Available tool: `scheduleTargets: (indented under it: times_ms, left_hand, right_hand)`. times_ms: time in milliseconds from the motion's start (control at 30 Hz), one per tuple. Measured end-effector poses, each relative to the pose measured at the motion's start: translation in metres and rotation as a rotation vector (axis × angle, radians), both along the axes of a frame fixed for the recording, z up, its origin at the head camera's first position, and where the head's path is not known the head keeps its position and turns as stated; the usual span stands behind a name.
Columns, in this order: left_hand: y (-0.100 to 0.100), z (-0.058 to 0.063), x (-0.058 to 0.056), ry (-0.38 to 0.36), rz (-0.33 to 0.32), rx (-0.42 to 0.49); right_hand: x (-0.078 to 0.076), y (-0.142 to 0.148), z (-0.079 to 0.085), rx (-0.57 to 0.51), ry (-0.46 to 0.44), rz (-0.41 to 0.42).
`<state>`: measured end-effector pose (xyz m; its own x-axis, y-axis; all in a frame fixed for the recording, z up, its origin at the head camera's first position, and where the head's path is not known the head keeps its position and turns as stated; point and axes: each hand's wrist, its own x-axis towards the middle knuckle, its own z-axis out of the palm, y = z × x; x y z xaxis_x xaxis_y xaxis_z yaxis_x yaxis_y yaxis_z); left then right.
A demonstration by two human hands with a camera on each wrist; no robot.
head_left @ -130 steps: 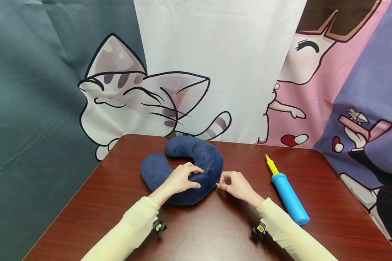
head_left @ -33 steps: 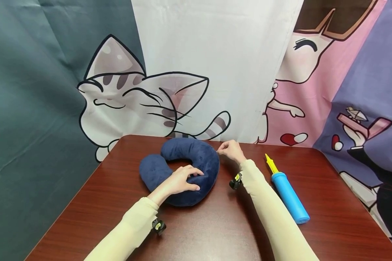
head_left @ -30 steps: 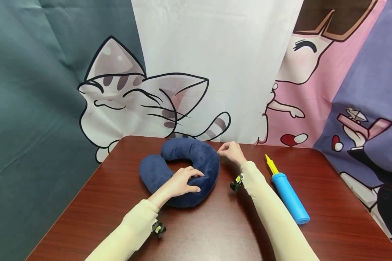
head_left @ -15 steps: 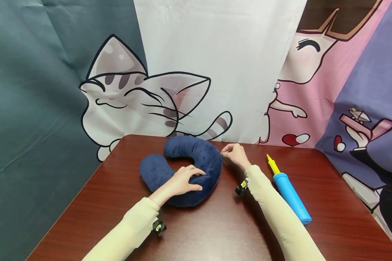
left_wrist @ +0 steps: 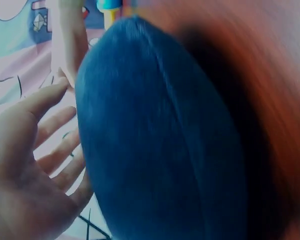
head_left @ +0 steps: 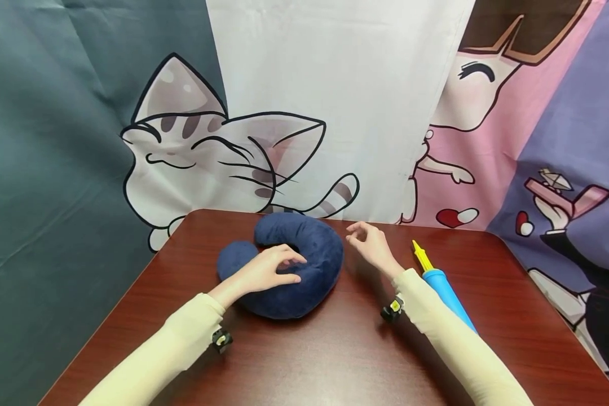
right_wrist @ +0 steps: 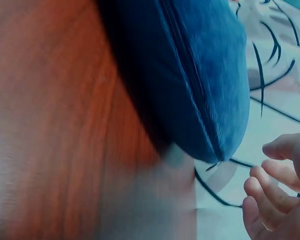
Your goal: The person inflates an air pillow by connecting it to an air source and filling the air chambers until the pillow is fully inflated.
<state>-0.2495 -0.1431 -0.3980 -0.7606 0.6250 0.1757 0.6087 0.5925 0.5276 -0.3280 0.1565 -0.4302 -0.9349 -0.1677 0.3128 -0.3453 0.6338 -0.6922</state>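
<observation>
A navy plush neck pillow lies on the table, its open side to the left. My left hand is over its near arm with thumb and fingers spread apart, gripping nothing; the left wrist view has the fingers right beside the plush. Off the pillow's right side, my right hand has its fingers loosely bent and holds nothing. A zipper runs along the pillow's side in the right wrist view, with a small dark pull at its end, near the right fingertips.
A blue hand pump with a yellow nozzle lies on the right, partly hidden by the right sleeve. The brown wooden table ends at a printed cartoon cloth behind it.
My right hand first moved along the pillow's right side toward the back, fingers pinched. Now it has loosened and drawn away to the right. My left hand has shifted left across the pillow.
</observation>
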Motion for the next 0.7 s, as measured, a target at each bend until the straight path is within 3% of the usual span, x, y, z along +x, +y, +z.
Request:
scheduleTargets:
  times_ms: [333,700]
  left_hand:
    - [-0.036,0.005,-0.002,0.089,0.006,-0.04]
    - [-0.08,-0.001,-0.003,0.079,-0.05,-0.006]
  right_hand:
    - [0.029,-0.008,0.007,-0.02,0.044,0.06]
    - [0.057,-0.008,0.007,0.038,0.084,0.124]
